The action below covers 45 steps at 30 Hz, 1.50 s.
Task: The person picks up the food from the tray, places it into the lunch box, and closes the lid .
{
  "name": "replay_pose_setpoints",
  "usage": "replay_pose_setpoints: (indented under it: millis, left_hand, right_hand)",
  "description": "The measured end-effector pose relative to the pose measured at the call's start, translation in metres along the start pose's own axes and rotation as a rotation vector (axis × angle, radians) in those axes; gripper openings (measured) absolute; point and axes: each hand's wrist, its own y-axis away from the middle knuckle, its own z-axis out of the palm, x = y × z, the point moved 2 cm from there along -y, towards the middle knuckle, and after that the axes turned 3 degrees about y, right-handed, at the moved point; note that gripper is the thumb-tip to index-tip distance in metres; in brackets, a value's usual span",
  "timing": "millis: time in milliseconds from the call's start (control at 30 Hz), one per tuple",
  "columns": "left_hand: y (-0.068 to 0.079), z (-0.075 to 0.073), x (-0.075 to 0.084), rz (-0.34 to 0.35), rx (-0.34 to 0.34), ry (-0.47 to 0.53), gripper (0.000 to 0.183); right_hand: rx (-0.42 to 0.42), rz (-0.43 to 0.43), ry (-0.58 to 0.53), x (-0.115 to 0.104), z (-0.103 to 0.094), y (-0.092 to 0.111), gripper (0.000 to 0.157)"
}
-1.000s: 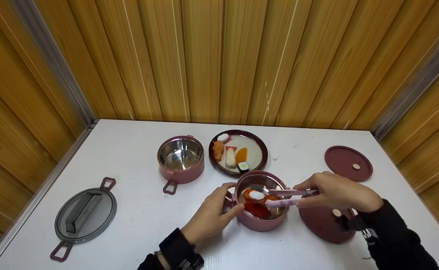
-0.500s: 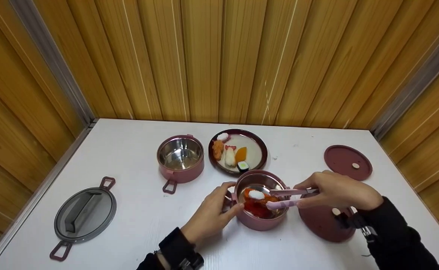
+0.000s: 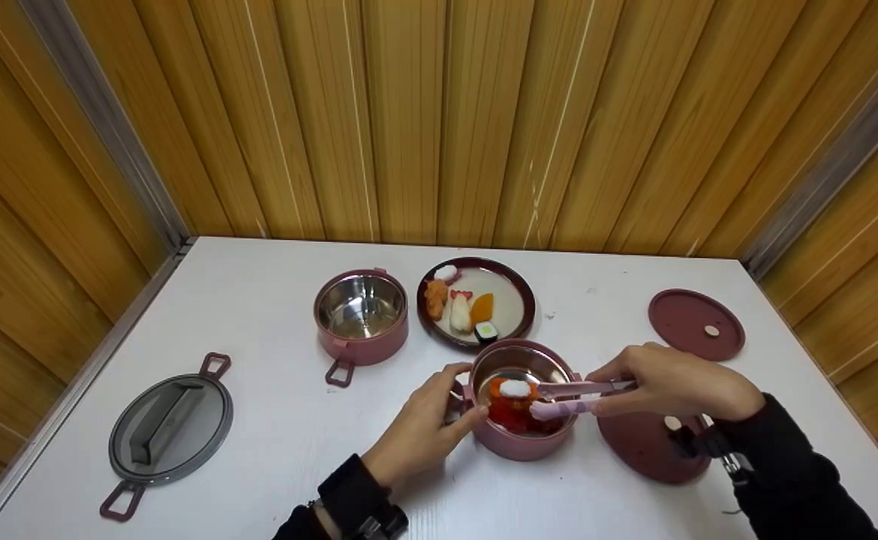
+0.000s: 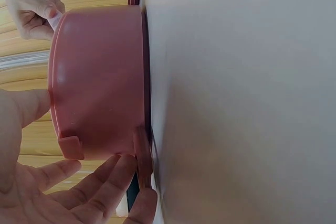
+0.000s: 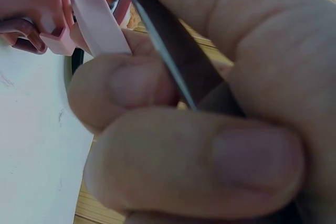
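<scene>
My left hand (image 3: pixel 428 424) steadies a dusty-pink pot (image 3: pixel 518 448) with a steel inside, thumb at the rim and fingers round the side by the handle. In the left wrist view the fingers touch the pot's wall (image 4: pixel 100 82). My right hand (image 3: pixel 668 386) holds pink tongs (image 3: pixel 570 407), their two arms apart and tips inside the pot. Red glossy toy food (image 3: pixel 510 416) and an orange piece with a white top (image 3: pixel 515 388) lie in there, left of the tips. Whether the tongs touch the food I cannot tell. The tongs' arm (image 5: pixel 100 19) shows close in the right wrist view.
Behind stands a plate (image 3: pixel 514 296) with several toy food pieces. A second pink pot (image 3: pixel 364 351) stands to its left. A grey lid with handles (image 3: pixel 206 427) lies at far left. Two maroon lids (image 3: pixel 690 322) lie at right, the nearer lid (image 3: pixel 645 450) partly under my right arm.
The food in the pot has shifted: the red piece has spread rightward under the tongs, and the white-topped piece has moved slightly. Both hands keep nearly the same place.
</scene>
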Motion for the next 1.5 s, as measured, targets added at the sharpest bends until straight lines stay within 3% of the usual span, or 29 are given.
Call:
replay_pose_setpoints:
  millis: [533, 833, 1067, 1500]
  left_hand:
    - [0.0, -0.001, 0.001, -0.029, -0.013, 0.009, 0.061]
    - [0.0, -0.001, 0.001, -0.037, -0.019, 0.016, 0.061]
    - [0.0, 0.0, 0.001, 0.026, 0.007, -0.017, 0.06]
    - [-0.001, -0.001, 0.001, -0.005, -0.005, 0.01, 0.062]
  right_hand:
    - [-0.014, 0.0, -0.002, 0.0, 0.002, -0.001, 0.033]
    - [-0.014, 0.018, -0.011, 0.0, 0.0, -0.002, 0.046]
    - [0.02, 0.031, -0.012, -0.001, -0.005, -0.003, 0.048]
    - [0.12, 0.037, 0.021, -0.004, -0.023, -0.017, 0.062]
